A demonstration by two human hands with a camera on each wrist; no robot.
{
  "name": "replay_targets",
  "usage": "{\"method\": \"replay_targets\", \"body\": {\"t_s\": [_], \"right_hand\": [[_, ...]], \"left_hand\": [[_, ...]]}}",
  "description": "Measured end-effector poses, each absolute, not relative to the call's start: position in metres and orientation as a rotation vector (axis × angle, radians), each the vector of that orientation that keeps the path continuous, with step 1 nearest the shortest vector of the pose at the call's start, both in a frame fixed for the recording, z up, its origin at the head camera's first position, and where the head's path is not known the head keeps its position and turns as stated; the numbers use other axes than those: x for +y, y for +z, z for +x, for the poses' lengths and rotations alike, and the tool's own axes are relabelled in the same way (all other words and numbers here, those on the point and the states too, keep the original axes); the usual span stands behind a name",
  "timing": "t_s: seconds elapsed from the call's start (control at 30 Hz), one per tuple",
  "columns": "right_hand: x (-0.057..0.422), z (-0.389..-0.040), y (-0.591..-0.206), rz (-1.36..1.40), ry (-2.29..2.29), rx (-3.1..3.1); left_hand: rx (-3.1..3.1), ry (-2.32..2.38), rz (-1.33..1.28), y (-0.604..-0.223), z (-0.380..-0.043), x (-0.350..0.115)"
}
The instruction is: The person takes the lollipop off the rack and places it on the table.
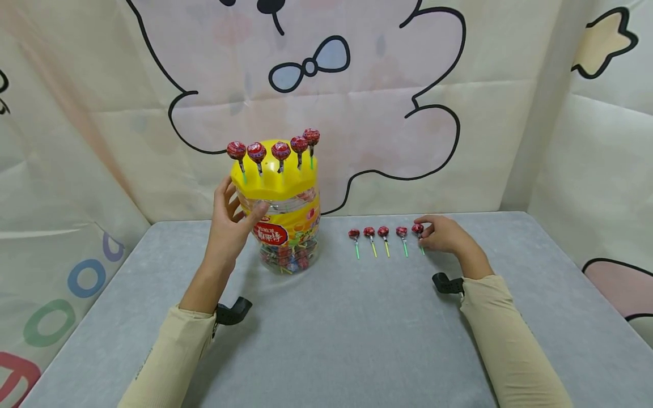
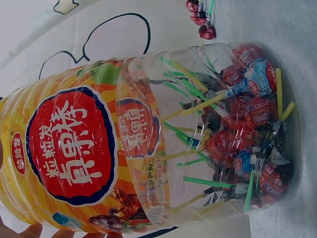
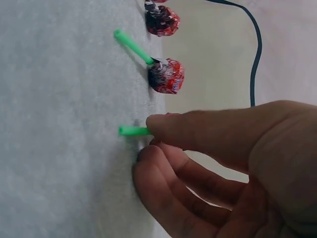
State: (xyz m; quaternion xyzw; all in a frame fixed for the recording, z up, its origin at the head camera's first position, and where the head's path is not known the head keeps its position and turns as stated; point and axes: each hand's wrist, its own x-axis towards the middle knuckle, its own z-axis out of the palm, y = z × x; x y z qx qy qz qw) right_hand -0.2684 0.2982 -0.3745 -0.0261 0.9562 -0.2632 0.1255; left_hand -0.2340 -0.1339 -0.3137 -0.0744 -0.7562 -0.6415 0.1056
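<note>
Thumb and fingers of the right hand (image 1: 445, 234) pinch a round, red-wrapped lollipop with a green stick (image 1: 418, 228) in the head view, beside four similar lollipops (image 1: 383, 231) in a row on the grey table (image 1: 336, 328). The left hand (image 1: 230, 218) grips a clear plastic jar with a yellow label (image 1: 293, 224); five red-wrapped lollipops (image 1: 280, 151) stand in its yellow plastic lid (image 1: 272, 187). From the left wrist, wrapped candies with green and yellow sticks (image 2: 233, 144) lie inside, low down. From the right wrist, the pinched lollipop's stick (image 3: 133, 131) protrudes past the thumb.

clear jar (image 1: 283, 218) is standing upright, left hand (image 1: 234, 221) gripping it, loose lollipops (image 2: 247, 129) showing inside, five red lollipops (image 1: 280, 151) sticking up from its yellow lid (image 1: 275, 188), four red-wrapped ones (image 1: 383, 232) are lying in a row and the right hand (image 1: 445, 233) is pinching a green-stick lollipop (image 1: 417, 228) beside them
</note>
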Motion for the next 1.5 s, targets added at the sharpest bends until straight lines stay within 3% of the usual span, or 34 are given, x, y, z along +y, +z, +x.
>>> {"method": "replay_targets", "body": {"t_s": [0.6,1.03,1.2,1.5], "right_hand": [[0.299,-0.269,-0.373,-0.068,-0.731,2.754],[0.281,-0.251,-0.331,-0.283,-0.753,2.995],[0.254,-0.241,-0.317,-0.439,-0.906,3.038],[0.154,-0.225,-0.286,-0.638,-1.486,2.698]], "left_hand": [[-2.224,-1.890,-0.230,-0.312,-0.232,-0.134],[-2.229,-1.891,-0.227,-0.312,-0.232,-0.135],[-2.232,-1.897,-0.230,-0.315,-0.232,-0.137],[-2.127,-2.063,-0.391,-0.315,-0.240,-0.145]]}}
